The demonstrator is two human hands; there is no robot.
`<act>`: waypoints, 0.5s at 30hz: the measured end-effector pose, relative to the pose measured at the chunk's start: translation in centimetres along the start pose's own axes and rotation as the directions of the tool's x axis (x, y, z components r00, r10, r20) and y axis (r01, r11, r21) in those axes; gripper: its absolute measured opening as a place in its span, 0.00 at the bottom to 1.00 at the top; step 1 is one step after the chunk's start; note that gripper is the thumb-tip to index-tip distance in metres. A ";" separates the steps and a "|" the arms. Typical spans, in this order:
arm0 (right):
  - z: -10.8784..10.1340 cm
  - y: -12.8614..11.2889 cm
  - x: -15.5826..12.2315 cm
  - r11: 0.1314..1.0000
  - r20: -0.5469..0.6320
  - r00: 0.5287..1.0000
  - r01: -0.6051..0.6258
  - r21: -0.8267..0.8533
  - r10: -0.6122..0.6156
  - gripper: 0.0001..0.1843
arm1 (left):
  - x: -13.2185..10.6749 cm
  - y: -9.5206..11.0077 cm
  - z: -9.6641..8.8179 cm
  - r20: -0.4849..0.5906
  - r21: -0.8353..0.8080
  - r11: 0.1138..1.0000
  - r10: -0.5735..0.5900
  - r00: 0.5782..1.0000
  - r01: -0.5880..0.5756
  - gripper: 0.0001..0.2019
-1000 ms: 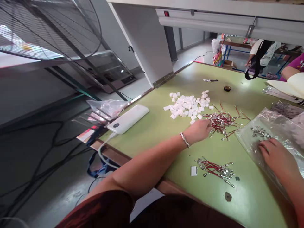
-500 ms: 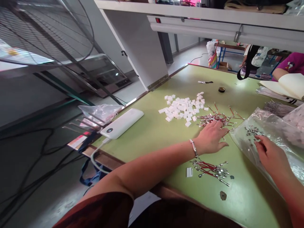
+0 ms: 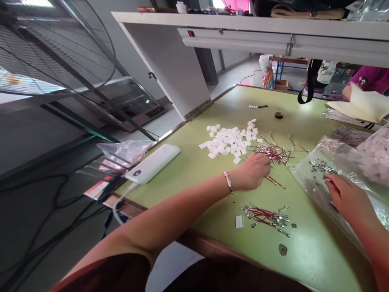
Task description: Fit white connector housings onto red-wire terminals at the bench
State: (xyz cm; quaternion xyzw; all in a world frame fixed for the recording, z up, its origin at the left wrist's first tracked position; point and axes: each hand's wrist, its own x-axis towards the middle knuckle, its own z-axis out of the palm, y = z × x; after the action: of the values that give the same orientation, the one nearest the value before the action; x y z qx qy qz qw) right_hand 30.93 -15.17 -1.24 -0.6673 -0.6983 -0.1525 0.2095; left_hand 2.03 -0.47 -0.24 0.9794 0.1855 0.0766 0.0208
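My left hand (image 3: 251, 172) is closed at the near edge of a pile of short red wires (image 3: 273, 154) with metal ends. A couple of red wires (image 3: 275, 182) stick out from under its curled fingers. My right hand (image 3: 349, 196) hovers over a clear plastic bag (image 3: 304, 176), thumb and fingertips pinched on a small metal part (image 3: 326, 178). Several more small metal parts (image 3: 322, 166) lie on the bag just beyond. Nearer me is a second bundle of red wires (image 3: 267, 215), with one white plastic piece (image 3: 239, 222) beside it.
Loose white plastic pieces (image 3: 229, 140) spread over the green tabletop (image 3: 206, 186). A white power bank (image 3: 154, 162) with a cable lies at the left edge. A roll of black tape (image 3: 278, 115) is farther back. A person in a purple sleeve (image 3: 372, 81) sits across at right.
My left hand has drawn left and back from the wire pile, its spread fingers now curled. My right hand's fingers have come together on a small metal part. The view has shifted slightly.
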 end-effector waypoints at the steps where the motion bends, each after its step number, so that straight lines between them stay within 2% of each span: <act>1: 0.0 0.1 0.0 1.000 -0.007 1.000 -0.012 0.016 0.012 0.16 | -0.1 0.3 0.0 -0.022 -0.023 1.000 -0.004 1.000 0.003 0.09; 4: -0.4 0.1 0.2 0.997 -0.004 0.999 -0.048 0.054 0.048 0.15 | 0.2 1.8 0.2 -0.081 -0.075 0.997 -0.022 0.996 0.016 0.10; 7: -0.7 -0.1 0.3 0.997 0.016 0.999 -0.040 0.072 0.039 0.14 | 0.8 2.7 0.8 -0.064 -0.005 1.000 -0.007 0.998 0.006 0.05; 11: -0.9 -0.3 0.2 0.999 0.051 0.999 -0.021 0.034 0.020 0.14 | 1.2 2.3 1.7 -0.023 0.052 0.998 0.043 0.999 -0.042 0.08; 15: -1.0 -0.4 0.2 0.999 0.043 0.999 -0.034 0.020 0.033 0.15 | 1.4 2.3 0.9 -0.064 -0.086 0.993 0.080 0.995 -0.085 0.07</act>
State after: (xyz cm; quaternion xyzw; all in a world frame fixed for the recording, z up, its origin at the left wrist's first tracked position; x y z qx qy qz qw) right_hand 30.64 -15.52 -0.20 -0.6798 -0.6929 -0.1273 0.2040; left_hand 4.25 -2.12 -0.78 0.9816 0.1418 0.1153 0.0554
